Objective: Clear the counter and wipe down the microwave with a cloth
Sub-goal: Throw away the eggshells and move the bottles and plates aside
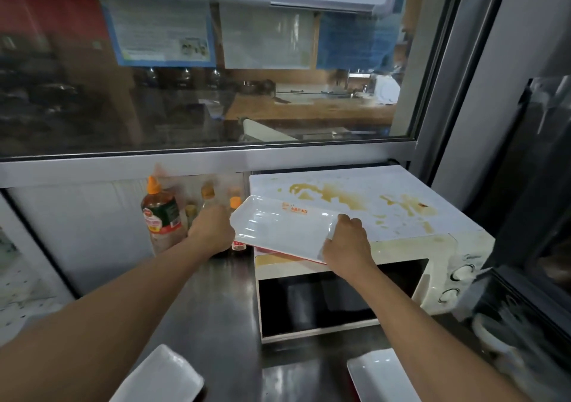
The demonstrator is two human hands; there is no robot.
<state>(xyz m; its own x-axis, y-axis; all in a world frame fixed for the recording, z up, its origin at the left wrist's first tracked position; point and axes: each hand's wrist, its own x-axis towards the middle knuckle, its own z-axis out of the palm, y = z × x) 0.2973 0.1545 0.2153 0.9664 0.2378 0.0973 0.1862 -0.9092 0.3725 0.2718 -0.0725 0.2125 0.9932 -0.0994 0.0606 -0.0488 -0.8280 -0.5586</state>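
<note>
- The white rectangular tray [282,227] is held by both hands over the front left corner of the microwave [401,241]. I judge it is being taken off the top so that the stained surface becomes free for wiping.
- The left hand [213,231] grips the left short edge of the tray, with its fingers curled around the rim. The fingertips are hidden behind the hand, so I cannot tell how far they go under.
- The right hand [347,241] grasps the right front corner. Its fingers are bent over the rim, and the tray's edge passes under the knuckles.
- The tray is tilted a little, and its left part hangs beyond the side of the microwave, above the steel counter [216,309]. A red edge shows below it, perhaps a second tray, but I cannot tell.
- Brown dried stains [336,196] lie on the microwave top behind the tray, so the wiping is not yet done. No cloth is visible.
- Sauce bottles [160,213] stand near the left hand, against the wall.
- Two more white trays [160,377] lie on the counter near the person, so the clearing seems at an early stage.
</note>
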